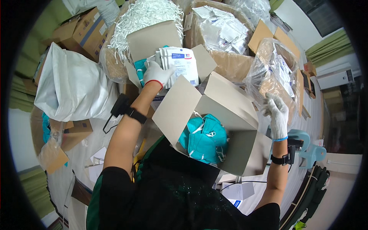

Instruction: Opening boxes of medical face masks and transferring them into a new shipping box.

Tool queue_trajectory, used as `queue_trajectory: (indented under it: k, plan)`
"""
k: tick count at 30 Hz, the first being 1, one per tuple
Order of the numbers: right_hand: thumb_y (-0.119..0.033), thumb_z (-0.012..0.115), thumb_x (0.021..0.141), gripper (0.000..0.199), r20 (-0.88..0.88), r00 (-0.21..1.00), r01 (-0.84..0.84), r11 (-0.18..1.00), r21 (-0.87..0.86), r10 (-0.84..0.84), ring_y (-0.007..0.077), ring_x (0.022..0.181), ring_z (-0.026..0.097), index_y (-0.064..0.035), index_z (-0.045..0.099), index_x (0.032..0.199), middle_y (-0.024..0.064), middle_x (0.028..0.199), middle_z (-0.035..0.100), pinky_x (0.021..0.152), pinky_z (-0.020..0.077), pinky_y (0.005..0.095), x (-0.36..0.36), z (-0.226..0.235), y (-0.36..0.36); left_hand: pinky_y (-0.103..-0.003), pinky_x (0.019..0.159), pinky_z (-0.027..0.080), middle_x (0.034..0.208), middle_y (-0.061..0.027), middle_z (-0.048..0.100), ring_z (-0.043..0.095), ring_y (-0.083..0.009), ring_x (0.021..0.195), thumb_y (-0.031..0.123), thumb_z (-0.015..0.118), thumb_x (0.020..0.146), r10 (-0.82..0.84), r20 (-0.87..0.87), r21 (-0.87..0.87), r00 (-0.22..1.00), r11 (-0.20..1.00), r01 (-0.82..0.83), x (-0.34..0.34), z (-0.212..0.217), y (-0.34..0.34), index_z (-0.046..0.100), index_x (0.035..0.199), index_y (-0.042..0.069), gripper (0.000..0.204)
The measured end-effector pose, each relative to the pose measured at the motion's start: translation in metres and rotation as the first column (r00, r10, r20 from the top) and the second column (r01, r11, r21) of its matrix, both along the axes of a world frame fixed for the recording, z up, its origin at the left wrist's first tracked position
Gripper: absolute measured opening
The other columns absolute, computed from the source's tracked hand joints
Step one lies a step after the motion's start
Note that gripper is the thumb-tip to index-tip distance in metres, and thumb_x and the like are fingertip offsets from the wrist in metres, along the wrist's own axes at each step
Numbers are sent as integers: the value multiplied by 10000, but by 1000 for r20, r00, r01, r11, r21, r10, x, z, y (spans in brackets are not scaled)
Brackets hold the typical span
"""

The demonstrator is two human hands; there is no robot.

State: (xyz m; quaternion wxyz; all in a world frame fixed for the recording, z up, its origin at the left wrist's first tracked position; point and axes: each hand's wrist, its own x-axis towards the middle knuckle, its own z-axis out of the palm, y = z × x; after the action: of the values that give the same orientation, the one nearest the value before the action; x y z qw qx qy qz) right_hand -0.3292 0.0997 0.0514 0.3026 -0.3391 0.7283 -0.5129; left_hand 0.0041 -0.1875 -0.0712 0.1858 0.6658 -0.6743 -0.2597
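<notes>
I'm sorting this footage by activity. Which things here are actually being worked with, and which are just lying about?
In use:
left hand on the white packets
right hand at the clear bag
open box of teal masks

Lying about:
white sack
shredded paper
brown carton
blue tape dispenser

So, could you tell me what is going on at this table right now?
A person in white work gloves is handling packing goods. The left hand rests on a stack of flat white paper packets standing in a small open carton. The right hand reaches up to a clear plastic bag of packets inside a brown cardboard box. In front of the person, an open grey cardboard box holds several teal moulded face masks. A bag of white elastic strips sits behind.
</notes>
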Motion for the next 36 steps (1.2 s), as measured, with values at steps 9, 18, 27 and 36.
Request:
queue_trajectory:
  k: [9,18,27,36]
  plan:
    - [-127,575,1000,271,-7,998,-66,998,-21,65,122,659,646,21,635,1219,102,932,720,601,490,243,39,26,8,-430,932,528,1189,-279,668,666,-390,1103,480,781,755,-103,-116,172,988,978,122,-34,-62,-31,599,1279,46,704]
    - [-109,593,982,287,-69,991,-116,993,7,117,109,693,655,21,639,1233,80,931,713,623,497,234,60,37,16,-484,859,520,1025,-262,686,651,-430,1002,369,808,748,-380,-141,-175,914,919,354,-37,7,-6,670,981,13,448]
    - [-65,606,963,269,-114,976,-190,981,-28,185,110,725,644,44,625,1207,66,929,689,675,519,254,93,47,-16,-448,872,523,990,-213,695,665,-381,987,321,821,724,-697,280,-148,660,648,747,-30,61,-24,672,940,38,386]
    - [-22,617,953,238,-65,955,-287,957,35,288,98,699,594,57,639,1176,57,905,673,674,506,260,106,27,-19,-412,1023,490,1331,-211,581,604,-369,1175,253,848,670,-488,207,-152,848,841,520,-32,32,-43,648,1242,81,630]
